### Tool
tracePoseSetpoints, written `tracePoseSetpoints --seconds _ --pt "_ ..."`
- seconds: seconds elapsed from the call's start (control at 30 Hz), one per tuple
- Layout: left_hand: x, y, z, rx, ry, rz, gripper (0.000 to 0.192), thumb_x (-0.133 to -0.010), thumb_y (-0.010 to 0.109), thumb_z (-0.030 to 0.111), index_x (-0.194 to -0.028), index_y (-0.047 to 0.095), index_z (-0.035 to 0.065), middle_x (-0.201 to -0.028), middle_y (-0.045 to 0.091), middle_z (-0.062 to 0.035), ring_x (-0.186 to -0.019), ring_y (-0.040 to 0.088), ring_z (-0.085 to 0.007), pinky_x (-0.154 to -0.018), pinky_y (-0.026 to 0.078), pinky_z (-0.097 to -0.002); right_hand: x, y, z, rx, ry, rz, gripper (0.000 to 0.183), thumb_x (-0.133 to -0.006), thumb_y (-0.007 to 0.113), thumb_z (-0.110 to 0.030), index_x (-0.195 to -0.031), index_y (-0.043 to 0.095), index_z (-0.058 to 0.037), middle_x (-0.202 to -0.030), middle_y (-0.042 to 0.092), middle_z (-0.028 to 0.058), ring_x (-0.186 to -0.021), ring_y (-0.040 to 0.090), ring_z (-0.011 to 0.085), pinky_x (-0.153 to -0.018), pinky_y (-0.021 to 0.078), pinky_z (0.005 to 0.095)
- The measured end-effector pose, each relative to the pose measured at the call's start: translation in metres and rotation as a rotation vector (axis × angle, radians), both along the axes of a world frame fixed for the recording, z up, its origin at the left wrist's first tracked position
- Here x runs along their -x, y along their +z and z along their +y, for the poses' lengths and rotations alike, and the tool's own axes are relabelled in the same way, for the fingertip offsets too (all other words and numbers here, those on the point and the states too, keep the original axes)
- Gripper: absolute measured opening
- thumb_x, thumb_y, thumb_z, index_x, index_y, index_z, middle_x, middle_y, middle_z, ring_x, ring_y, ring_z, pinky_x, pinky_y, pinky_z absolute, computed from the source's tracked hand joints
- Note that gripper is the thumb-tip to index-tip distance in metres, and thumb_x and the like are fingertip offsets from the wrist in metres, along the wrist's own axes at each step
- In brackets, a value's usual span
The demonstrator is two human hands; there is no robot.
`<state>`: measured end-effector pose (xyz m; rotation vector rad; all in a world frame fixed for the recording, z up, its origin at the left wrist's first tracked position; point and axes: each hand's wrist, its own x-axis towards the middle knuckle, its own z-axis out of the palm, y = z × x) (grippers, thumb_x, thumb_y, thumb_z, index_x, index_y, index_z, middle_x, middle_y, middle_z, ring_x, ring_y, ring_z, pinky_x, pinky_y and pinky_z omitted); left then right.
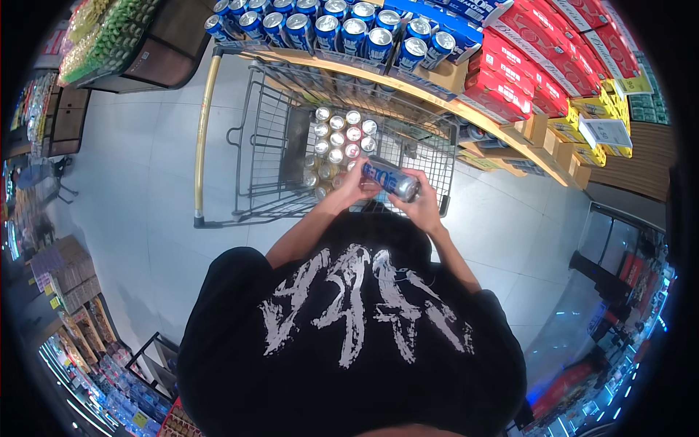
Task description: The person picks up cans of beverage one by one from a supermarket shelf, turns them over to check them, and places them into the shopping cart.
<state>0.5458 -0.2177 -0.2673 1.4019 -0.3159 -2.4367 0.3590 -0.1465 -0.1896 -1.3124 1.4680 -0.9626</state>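
Note:
A blue-and-silver drink can (385, 178) lies tilted between my two hands, over the near side of a wire shopping cart (261, 143). My left hand (357, 184) grips one end of it, and my right hand (421, 203) holds the other, where a shiny metal end faces outward. Inside the cart stand several rows of upright cans (337, 137) with silver tops. Part of this group is hidden behind my left hand and forearm. To the right of the cans, the bare wire mesh of the cart shows.
Behind the cart runs a wooden shelf (404, 80) carrying rows of blue cans (327, 27). Red Budweiser cartons (499, 82) and yellow packs (573, 123) are stacked farther right, beside a price tag (605, 134). The cart's handle (205, 136) is at left, over tiled floor (123, 164).

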Motion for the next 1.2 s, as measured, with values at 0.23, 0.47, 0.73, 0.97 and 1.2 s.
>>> tracePoseSetpoints --seconds 0.23,0.47,0.73,0.97,1.2 --pt "0.026 -0.014 0.004 0.035 -0.11 0.009 0.093 -0.083 0.072 0.045 -0.151 0.012 0.0233 -0.143 0.037 -0.0181 -0.118 0.053 -0.0323 -0.091 0.048 -0.0538 -0.021 -0.083 -0.023 -0.182 -0.013 0.254 0.063 -0.065 0.081 -0.009 -0.123 0.056 -0.006 -0.115 0.064 0.0182 -0.1 0.066 0.0359 -0.086 0.0545 0.0412" --pt "0.011 -0.096 0.006 0.215 -0.182 -0.113 0.09 -0.083 0.075 0.032 -0.152 0.02 0.0183 -0.144 0.038 -0.0154 -0.126 0.049 -0.0298 -0.089 0.055 -0.0447 -0.042 -0.153 -0.032 -0.293 -0.04 0.199 0.071 -0.065 0.079 -0.006 -0.131 0.052 -0.0028 -0.12 0.062 0.022 -0.105 0.065 0.0356 -0.089 0.0541 0.0398" --pt "0.01 -0.128 -0.014 0.262 -0.365 -0.173 0.077 -0.09 0.068 0.013 -0.154 0.025 0.0218 -0.129 0.054 -0.0159 -0.103 0.063 -0.019 -0.078 0.057 -0.03 -0.021 -0.227 -0.026 -0.443 -0.063 -0.237 0.076 -0.075 0.072 0.003 -0.144 0.042 -0.0071 -0.12 0.062 0.0159 -0.114 0.059 0.0251 -0.089 0.0533 0.0328" --pt "0.011 -0.187 -0.024 0.225 -0.323 -0.203 0.078 -0.087 0.07 0.014 -0.152 0.028 0.0247 -0.127 0.055 -0.0115 -0.093 0.063 -0.017 -0.071 0.056 -0.0275 -0.03 -0.24 -0.058 -0.808 -0.37 -0.726 0.058 -0.087 0.06 -0.004 -0.143 0.046 -0.0106 -0.126 0.053 0.0137 -0.105 0.06 0.0238 -0.087 0.0535 0.0357" --pt "0.003 -0.241 -0.023 0.384 -0.434 -0.365 0.083 -0.086 0.071 0.031 -0.152 0.027 0.0112 -0.145 0.044 -0.0189 -0.121 0.055 -0.0285 -0.095 0.05 -0.0351 -0.04 -0.251 -0.08 -0.899 -0.363 -0.537 0.036 -0.093 0.059 -0.014 -0.127 0.06 -0.0215 -0.114 0.058 0.0045 -0.094 0.059 0.0161 -0.084 0.0492 0.0328"
